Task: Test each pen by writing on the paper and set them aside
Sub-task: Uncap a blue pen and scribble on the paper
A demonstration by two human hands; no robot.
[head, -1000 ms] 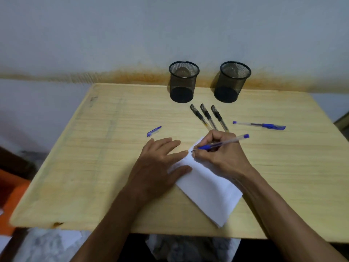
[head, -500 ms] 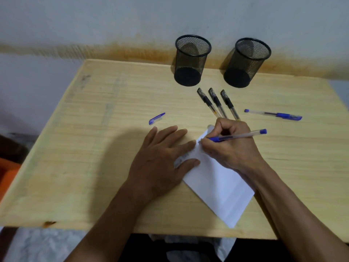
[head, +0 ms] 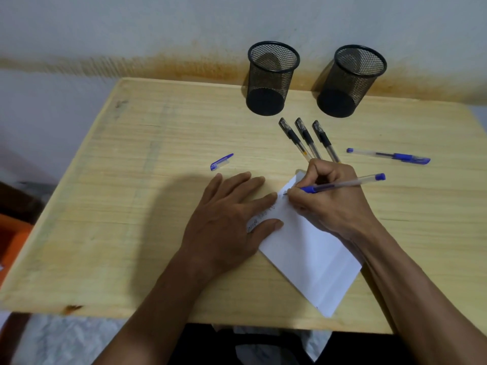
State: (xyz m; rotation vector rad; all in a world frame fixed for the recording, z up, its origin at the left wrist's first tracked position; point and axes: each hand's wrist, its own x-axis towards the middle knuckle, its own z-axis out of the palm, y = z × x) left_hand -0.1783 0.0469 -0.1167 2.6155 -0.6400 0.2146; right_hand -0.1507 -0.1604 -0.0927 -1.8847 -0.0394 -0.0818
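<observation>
A folded white paper lies tilted on the wooden table. My left hand presses flat on the paper's left edge, fingers straight. My right hand grips an uncapped blue pen, its tip touching the paper's upper corner. Faint scribbles show along the paper's left edge. The pen's blue cap lies loose to the left. Three capped black pens lie side by side behind my right hand. Another capped blue pen lies to the right.
Two black mesh pen cups stand at the back edge against the wall. Something orange sits on the floor beyond the table's left edge.
The camera view has tilted a little. My right hand keeps the pen tip on the paper, having shifted slightly along its top corner. My left hand stays pressed on the sheet.
</observation>
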